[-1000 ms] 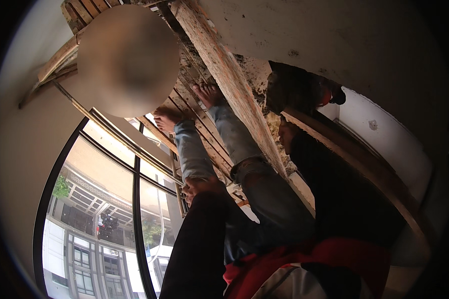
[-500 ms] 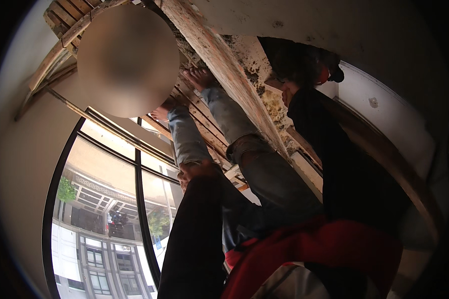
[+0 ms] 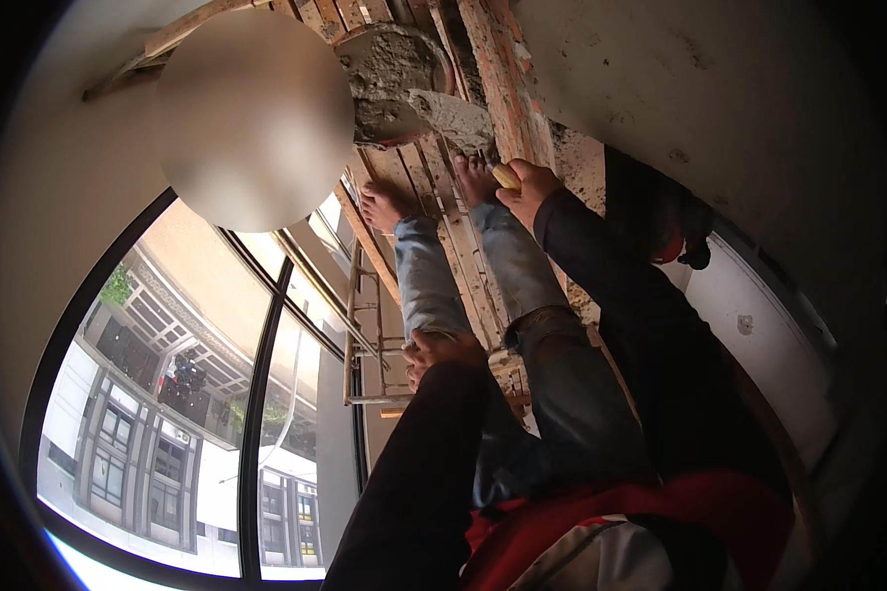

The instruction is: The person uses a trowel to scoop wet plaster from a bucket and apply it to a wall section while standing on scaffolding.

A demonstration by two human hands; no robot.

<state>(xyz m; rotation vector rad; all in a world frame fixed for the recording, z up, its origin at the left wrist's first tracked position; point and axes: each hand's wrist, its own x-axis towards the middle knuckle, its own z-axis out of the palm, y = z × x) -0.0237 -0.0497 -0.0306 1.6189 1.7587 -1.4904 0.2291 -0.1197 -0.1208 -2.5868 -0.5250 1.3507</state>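
Note:
My right hand (image 3: 530, 192) grips the yellow handle (image 3: 506, 177) of a trowel whose mortar-coated grey blade (image 3: 453, 118) lies across the rim area of a round pan of wet grey mortar (image 3: 384, 74). Below the pan, my bare feet (image 3: 382, 205) are on narrow wooden slats (image 3: 427, 177). My left hand (image 3: 443, 355) has its fingers wrapped on the left leg of my jeans (image 3: 424, 281), at about the knee. The red and black front of my clothing (image 3: 581, 502) shows at the bottom.
A rough, speckled board or ledge (image 3: 498, 69) runs along the right of the slats. Metal scaffold tubes (image 3: 360, 315) stand at the left beside a large black-framed window (image 3: 256, 374). A pale wall (image 3: 670, 89) fills the right. A round blurred patch hides the upper left.
My right hand has moved forward and up from beside the ledge and now shows the trowel handle. The view has shifted, revealing the mortar pan. My left hand stays on the leg.

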